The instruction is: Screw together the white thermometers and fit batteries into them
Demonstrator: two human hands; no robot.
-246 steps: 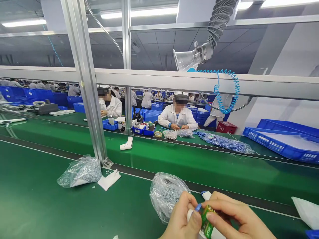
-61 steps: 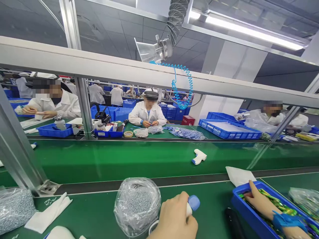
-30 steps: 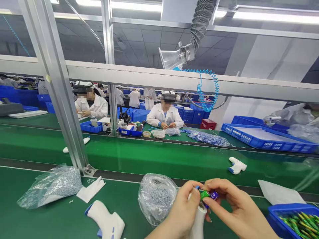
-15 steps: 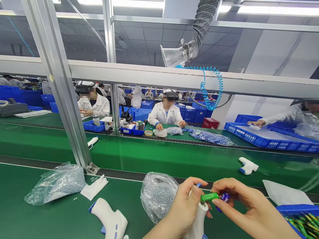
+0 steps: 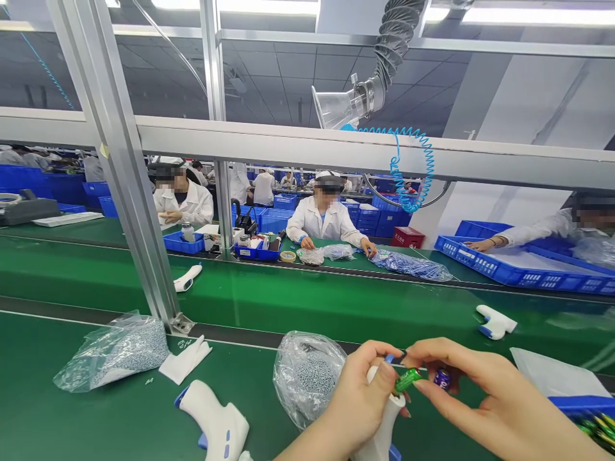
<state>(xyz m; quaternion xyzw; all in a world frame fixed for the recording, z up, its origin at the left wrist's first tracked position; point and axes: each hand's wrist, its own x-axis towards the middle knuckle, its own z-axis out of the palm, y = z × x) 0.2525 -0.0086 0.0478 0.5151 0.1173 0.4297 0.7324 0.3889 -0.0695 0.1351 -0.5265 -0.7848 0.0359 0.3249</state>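
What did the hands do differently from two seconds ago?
The right hand left the blue bin, took two batteries and brought the green battery to the white device. The left hand kept holding that device. The bag of beads stayed put.

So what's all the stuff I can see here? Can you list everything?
green battery: one, green, pinched in the right hand, at the top of the held device
held device: one, white, in the left hand
second device: one, white and blue, lying near left
devices on the belt: two, white, far side
bags of small parts: two, clear, near side
cloth: one, white, by the post
battery bin: one, blue, right edge
workers: several, white coats, opposite
left hand: one
right hand: one
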